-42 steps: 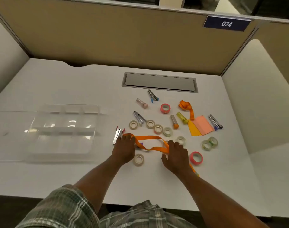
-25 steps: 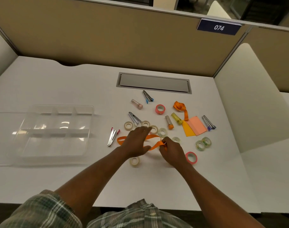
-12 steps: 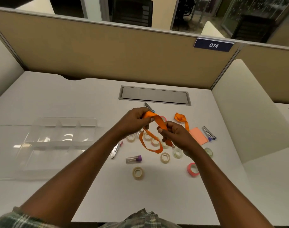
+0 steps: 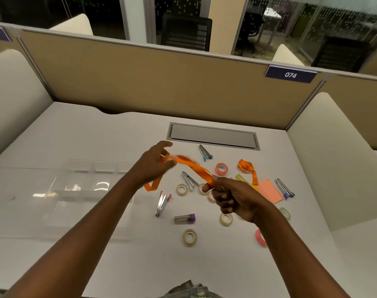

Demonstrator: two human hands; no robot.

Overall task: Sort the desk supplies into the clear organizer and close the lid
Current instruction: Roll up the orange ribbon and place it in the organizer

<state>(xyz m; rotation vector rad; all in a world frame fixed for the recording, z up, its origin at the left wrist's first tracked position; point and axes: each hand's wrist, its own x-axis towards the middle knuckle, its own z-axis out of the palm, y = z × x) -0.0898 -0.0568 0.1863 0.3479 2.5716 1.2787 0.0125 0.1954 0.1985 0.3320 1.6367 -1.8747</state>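
Head view: motion-blurred orange ribbon (image 4: 195, 167)

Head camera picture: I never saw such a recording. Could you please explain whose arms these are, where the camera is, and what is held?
There is no machine: a person wears one camera on the head, so you look down at their own arms. The left hand and the right hand both pinch an orange ribbon above the white desk. On the desk lie tape rolls, a second orange ribbon and, at the left, the clear organizer, its lid open.
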